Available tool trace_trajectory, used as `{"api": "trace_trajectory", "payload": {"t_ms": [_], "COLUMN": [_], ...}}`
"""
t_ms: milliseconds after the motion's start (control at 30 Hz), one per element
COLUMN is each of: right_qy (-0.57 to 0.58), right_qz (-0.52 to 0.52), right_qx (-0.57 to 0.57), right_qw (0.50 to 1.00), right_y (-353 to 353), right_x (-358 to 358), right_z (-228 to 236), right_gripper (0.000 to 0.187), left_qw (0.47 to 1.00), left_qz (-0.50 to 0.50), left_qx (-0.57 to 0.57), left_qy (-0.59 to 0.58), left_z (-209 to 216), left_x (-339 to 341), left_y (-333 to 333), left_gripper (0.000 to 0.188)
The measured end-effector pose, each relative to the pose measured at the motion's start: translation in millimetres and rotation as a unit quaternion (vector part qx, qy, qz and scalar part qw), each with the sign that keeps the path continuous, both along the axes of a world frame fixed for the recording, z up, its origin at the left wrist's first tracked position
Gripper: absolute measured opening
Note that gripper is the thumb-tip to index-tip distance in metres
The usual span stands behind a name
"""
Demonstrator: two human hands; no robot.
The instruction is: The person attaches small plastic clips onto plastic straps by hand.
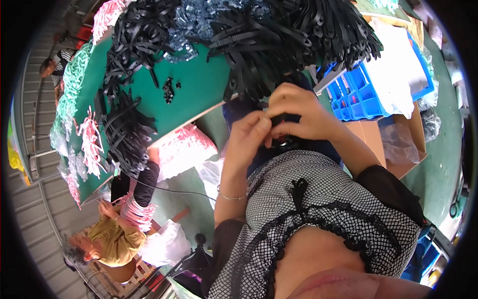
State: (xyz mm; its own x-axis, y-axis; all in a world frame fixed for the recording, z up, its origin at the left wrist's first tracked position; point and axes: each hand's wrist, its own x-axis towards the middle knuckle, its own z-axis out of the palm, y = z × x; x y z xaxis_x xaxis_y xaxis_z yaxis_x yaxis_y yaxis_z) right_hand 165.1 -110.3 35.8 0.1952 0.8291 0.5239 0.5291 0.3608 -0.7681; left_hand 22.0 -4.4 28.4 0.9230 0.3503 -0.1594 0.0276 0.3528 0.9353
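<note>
Though black straps [343,35] defy counting, two hands [247,134] [303,113] meet; left pinched, right's grip unclear.

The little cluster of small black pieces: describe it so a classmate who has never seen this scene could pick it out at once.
Find the green tabletop bearing heaps of long black straps. On its bare stretch, just below the see-through bluish pieces in the picture, lies the cluster. Its bits are short and stubby, unlike the long straps around it.

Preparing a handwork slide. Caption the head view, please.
Left hand and right hand close together beside a green-topped table heaped with long black strap-like pieces.
</note>
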Motion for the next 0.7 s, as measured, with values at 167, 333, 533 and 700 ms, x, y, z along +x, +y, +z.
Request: {"api": "trace_trajectory", "payload": {"t_ms": [167,333,533,700], "right_qy": [0.108,0.265,0.288,0.019], "right_qz": [0.033,0.048,0.05,-0.044], "right_qx": [-0.009,-0.054,-0.044,-0.167], "right_qw": [0.994,0.962,0.955,0.985], "right_y": [-0.4,-3.1,-5.4,-37.4], "right_x": [2.5,-2.7,4.7,28.2], "right_z": [-10.4,-17.4,-12.3,-2.6], "right_gripper": [0.027,0.025,0.022,0.023], "left_qw": [0.999,1.0,0.994,0.977], "left_qz": [-0.009,-0.01,-0.051,-0.077], "left_qx": [0.04,-0.008,-0.085,0.175], "left_qy": [0.001,0.0,-0.041,0.096], "left_z": [-0.4,-0.7,4.1,-1.2], "left_x": [-1.6,-2.5,-5.8,-36.4], "left_y": [2.9,3.9,12.0,31.3], "left_gripper": [0.025,0.023,0.021,0.028]}}
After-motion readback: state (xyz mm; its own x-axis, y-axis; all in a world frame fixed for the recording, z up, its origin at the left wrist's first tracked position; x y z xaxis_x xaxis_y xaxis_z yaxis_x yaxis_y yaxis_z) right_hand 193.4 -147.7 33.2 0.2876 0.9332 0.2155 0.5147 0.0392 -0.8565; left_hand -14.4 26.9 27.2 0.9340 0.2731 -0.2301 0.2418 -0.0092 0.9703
